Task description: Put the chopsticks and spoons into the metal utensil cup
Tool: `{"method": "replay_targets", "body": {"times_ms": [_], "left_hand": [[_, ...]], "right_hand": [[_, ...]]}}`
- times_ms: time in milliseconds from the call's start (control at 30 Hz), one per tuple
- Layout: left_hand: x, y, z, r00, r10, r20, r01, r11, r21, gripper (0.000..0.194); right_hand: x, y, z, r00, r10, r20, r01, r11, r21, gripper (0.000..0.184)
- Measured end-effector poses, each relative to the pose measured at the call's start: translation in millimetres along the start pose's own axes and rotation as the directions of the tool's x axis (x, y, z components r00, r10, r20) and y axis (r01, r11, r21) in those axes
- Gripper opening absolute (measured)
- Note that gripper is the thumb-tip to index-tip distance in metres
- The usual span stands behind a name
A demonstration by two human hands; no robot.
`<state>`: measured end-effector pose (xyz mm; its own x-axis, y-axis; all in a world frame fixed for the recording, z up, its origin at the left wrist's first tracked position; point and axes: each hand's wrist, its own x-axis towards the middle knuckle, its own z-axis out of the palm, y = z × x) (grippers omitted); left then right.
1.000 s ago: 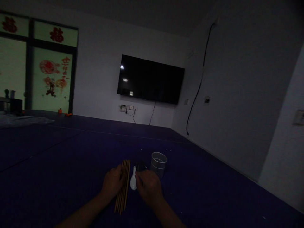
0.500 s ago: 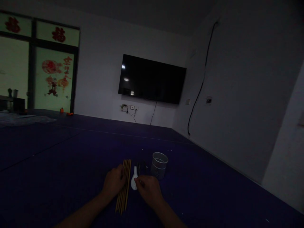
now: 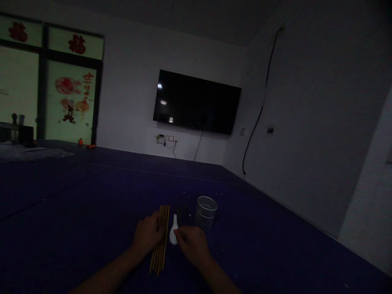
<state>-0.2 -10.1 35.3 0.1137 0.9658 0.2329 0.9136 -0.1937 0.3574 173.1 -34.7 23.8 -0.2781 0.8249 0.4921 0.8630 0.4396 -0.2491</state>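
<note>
A bundle of several light wooden chopsticks [image 3: 158,258] lies lengthwise on the dark blue floor. My left hand [image 3: 149,232] rests over their middle from the left, its fingers curled round them. Just right of the bundle is a white soup spoon [image 3: 173,236], bowl toward me. My right hand [image 3: 192,243] is closed in a pinch at the right edge of the spoon's bowl; what its fingers hold, if anything, is hidden. Dark slender pieces [image 3: 179,215] lie beyond that hand, too dim to name. A grey metal cup with a perforated lower wall [image 3: 206,218] stands upright behind it.
The dark blue floor [image 3: 107,196] runs back to a wall with a television [image 3: 197,102] on it. Clear plastic sheeting [image 3: 33,152] and small orange items [image 3: 90,146] lie far left. A black cable [image 3: 255,130] hangs on the right wall.
Almost nothing differs. The view shifts very slightly; both hands, the chopsticks, the spoon and the cup keep their places relative to each other.
</note>
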Motion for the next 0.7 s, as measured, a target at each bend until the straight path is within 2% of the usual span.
{"method": "replay_targets", "body": {"times_ms": [433, 700], "left_hand": [[-2, 0, -12.2, 1.000, 0.006, 0.014, -0.008, 0.991, 0.130, 0.022], [-1, -3, -8.4, 0.998, 0.035, 0.058, -0.046, 0.978, 0.202, 0.024]], "right_hand": [[-2, 1, 1, 1.000, 0.008, 0.015, -0.008, 0.999, 0.040, 0.034], [-1, -1, -2, 1.000, -0.020, -0.010, 0.020, 1.000, 0.022, 0.034]]}}
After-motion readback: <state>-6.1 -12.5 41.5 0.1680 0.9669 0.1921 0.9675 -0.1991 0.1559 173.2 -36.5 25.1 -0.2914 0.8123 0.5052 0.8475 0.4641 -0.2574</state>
